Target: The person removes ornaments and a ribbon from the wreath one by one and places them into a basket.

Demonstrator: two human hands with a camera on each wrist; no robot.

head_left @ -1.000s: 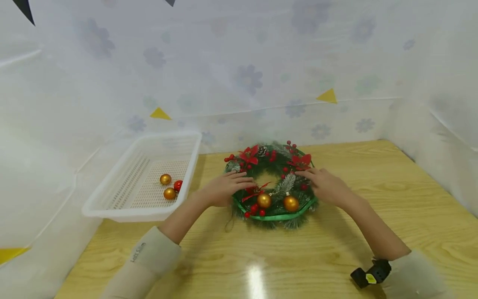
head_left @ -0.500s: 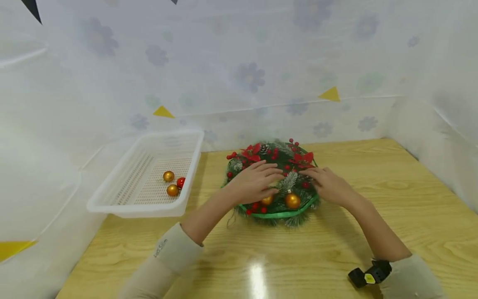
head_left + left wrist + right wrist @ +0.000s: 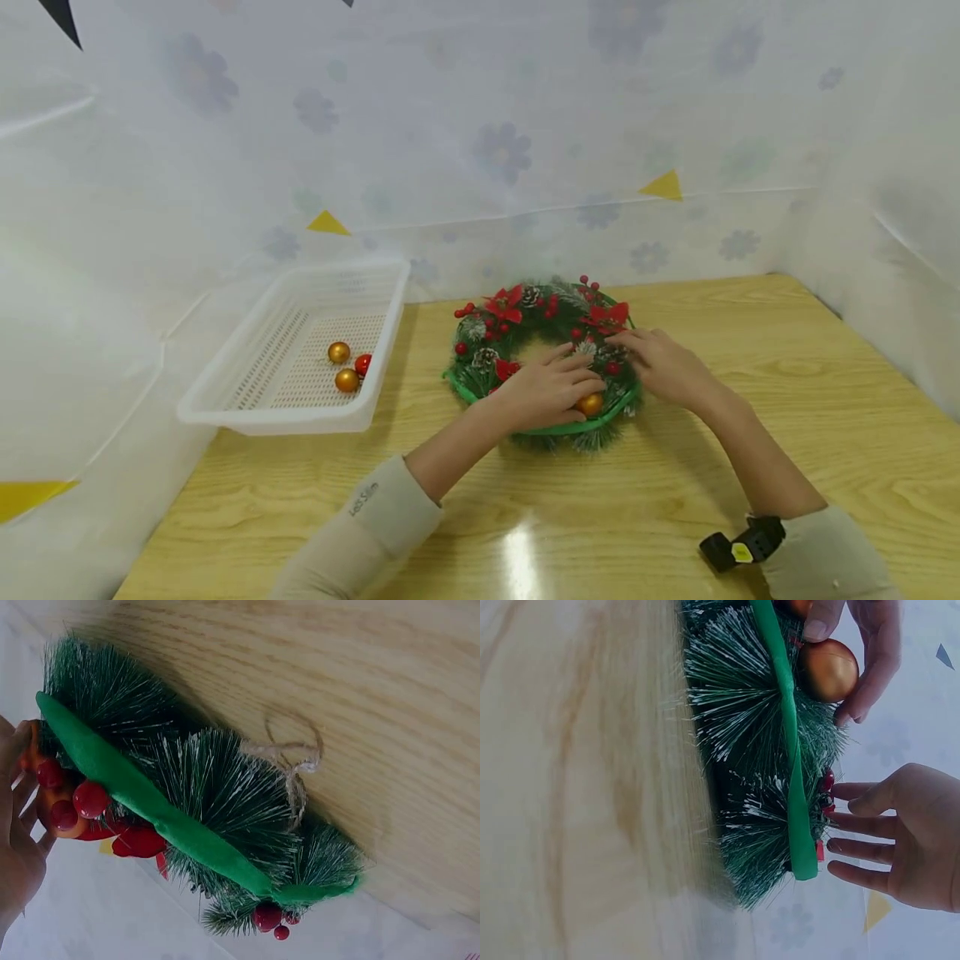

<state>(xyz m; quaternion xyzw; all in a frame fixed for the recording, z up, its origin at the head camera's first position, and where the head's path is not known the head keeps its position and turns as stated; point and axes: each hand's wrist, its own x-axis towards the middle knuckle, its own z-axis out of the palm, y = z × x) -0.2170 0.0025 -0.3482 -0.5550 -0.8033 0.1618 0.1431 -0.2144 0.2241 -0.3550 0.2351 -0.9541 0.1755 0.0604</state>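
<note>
The Christmas wreath lies flat on the wooden table, near its far edge and toward the middle. We see the left hand over the wreath's near arc, its fingers curled around a gold bauble that sits just inside the green ribbon. The right hand rests on the wreath's right side with fingers straight, their tips touching the red berries. A white plastic basket stands at the table's left edge, well apart from the wreath.
</note>
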